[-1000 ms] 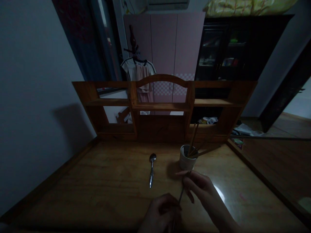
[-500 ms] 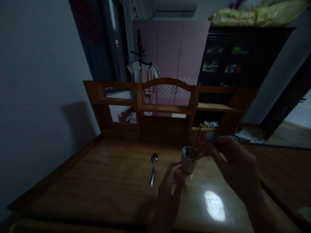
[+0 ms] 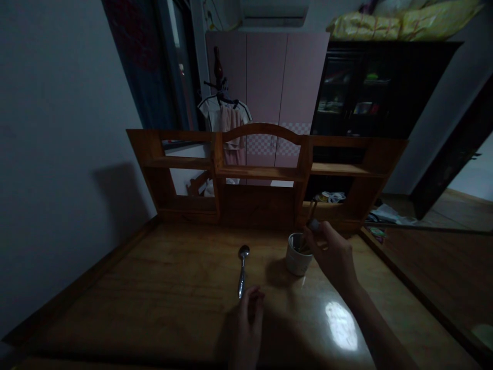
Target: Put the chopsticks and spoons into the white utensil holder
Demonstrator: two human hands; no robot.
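Note:
A white cup (image 3: 297, 259) stands on the wooden desk, with two thin wooden chopsticks (image 3: 313, 209) rising out of it. My right hand (image 3: 334, 254) is over the cup's right rim, its fingers closed on a spoon (image 3: 314, 224). Only the spoon's grey rounded end shows; fingers and cup hide the rest. My left hand (image 3: 251, 313) hovers low over the desk, loosely curled with thumb and fingers apart and nothing in it. Just beyond its fingertips lies a metal spoon (image 3: 242, 272), bowl pointing away from me.
A wooden shelf unit (image 3: 262, 172) runs along the desk's back edge. White wall (image 3: 57, 154) borders the desk on the left. Behind stand a pink wardrobe (image 3: 265, 82), a dark cabinet (image 3: 385, 92) and a coat rack with clothes (image 3: 225, 115).
My left hand has drawn away from the cup, moving left and toward me. My right hand has moved left and lower, bringing the held spoon to the cup's chopsticks.

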